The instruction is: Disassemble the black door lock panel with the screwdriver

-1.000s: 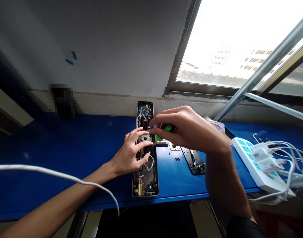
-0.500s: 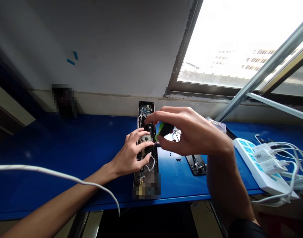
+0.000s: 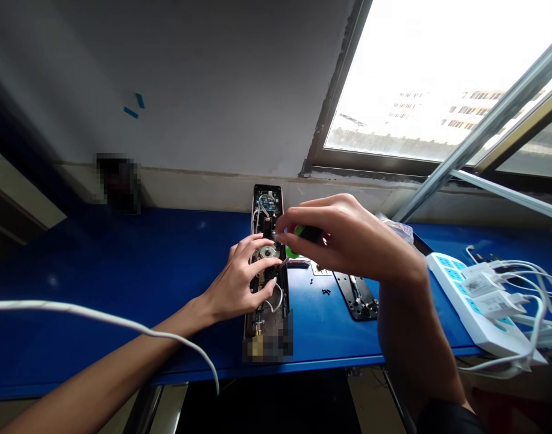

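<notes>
A long, narrow open housing (image 3: 273, 316), which looks like part of an electronic lock, lies lengthwise on the blue table. It holds a blue circuit board (image 3: 267, 204), white wires and a round metal part (image 3: 267, 253). Across its middle lies my left hand (image 3: 240, 274), fingers spread and curved, fingertips touching the mechanism. My right hand (image 3: 348, 232) is closed on a green and black screwdriver (image 3: 293, 246). The shaft slants down and left into the housing, beside my left index finger and thumb; its tip is hard to make out.
Small black screws (image 3: 325, 292) lie right of the housing, near a black plate (image 3: 357, 298) with wires. Farther right stands a white power strip (image 3: 479, 307) with plugged chargers. A white cable (image 3: 122, 322) crosses over my left forearm. Wall and window bound the back.
My right hand has turned with the screwdriver, its fingers shifting slightly right and uncovering a dark block in the housing. My left hand has stayed in place.
</notes>
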A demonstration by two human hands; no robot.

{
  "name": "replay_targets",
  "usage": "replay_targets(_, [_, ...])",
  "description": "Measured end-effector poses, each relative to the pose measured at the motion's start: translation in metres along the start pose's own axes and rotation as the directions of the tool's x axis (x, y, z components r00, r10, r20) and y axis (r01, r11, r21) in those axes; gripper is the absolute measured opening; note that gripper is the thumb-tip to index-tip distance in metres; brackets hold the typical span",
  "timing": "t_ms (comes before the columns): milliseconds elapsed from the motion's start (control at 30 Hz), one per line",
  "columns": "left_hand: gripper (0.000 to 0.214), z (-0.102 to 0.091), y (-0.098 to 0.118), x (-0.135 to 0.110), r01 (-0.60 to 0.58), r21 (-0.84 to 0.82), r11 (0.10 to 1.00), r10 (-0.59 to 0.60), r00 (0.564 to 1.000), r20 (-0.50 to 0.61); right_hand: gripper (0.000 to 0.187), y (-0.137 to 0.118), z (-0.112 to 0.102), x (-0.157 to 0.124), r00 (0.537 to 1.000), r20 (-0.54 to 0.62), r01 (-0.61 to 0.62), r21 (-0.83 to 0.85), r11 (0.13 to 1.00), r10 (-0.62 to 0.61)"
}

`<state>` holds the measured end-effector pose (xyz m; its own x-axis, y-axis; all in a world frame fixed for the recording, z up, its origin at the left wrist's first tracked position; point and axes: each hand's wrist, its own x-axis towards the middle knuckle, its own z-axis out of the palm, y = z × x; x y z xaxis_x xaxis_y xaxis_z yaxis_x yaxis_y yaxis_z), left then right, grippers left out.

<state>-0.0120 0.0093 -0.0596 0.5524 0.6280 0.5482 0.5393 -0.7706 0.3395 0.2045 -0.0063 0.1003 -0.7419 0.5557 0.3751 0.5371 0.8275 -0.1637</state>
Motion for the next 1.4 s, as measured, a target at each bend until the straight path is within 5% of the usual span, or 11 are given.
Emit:
replay_targets(100, [0.031, -0.0007, 0.0, 0.0003, 0.002, -0.004, 1.0, -0.002, 1.0, 0.013, 0.039, 0.0001, -0.0018, -0.0003, 0.999, 0.02, 0.025, 0.019, 0.999, -0.026])
replay_targets(300, [0.032, -0.0007, -0.0003, -0.0003, -0.004, 0.0, 1.0, 0.004, 1.0, 0.003, 0.016, 0.0006, -0.0026, -0.0012, 1.0, -0.005, -0.008, -0.005, 1.0, 0.008])
replay_targets(433, [0.031, -0.0012, 0.0003, 0.0, 0.002, -0.004, 1.0, -0.002, 1.0, 0.007, 0.045, -0.0002, -0.0031, -0.0019, 0.999, 0.04, 0.022, 0.01, 1.0, -0.023])
replay_targets(600, [0.031, -0.0009, -0.0003, 0.0003, 0.0, 0.001, 1.0, 0.0, 1.0, -0.002, 0.017, -0.0007, -0.004, -0.0013, 1.0, 0.014, 0.021, 0.0, 1.0, -0.021])
replay_targets(800, [0.031, -0.001, -0.0004, -0.0002, 0.005, -0.004, 1.0, -0.004, 1.0, 0.016, 0.038, 0.0012, -0.0057, -0.0038, 0.999, 0.04, 0.026, 0.035, 0.999, -0.028])
replay_targets(933, [0.032, -0.0015, 0.0005, 0.0004, 0.0, -0.005, 1.0, 0.0, 1.0, 0.008, 0.018, 0.0023, -0.0054, -0.0031, 1.0, 0.004, 0.003, 0.002, 1.0, -0.003])
replay_targets(1133, [0.031, -0.0015, 0.0, 0.0004, 0.001, -0.009, 1.0, -0.001, 1.0, 0.001, 0.032, 0.0025, -0.005, -0.0018, 0.999, 0.031, 0.034, 0.035, 0.999, -0.035])
replay_targets(1333, [0.033, -0.0017, -0.0001, 0.0004, -0.002, -0.001, 1.0, 0.002, 1.0, -0.012, 0.018, 0.0037, -0.0039, -0.001, 1.0, -0.005, 0.029, 0.012, 1.0, -0.029])
replay_targets(1400, [0.033, -0.002, 0.0002, 0.0005, 0.0, -0.006, 1.0, -0.001, 1.0, -0.011, 0.027, 0.0034, -0.0042, -0.0014, 0.999, 0.019, 0.033, 0.036, 0.999, -0.034])
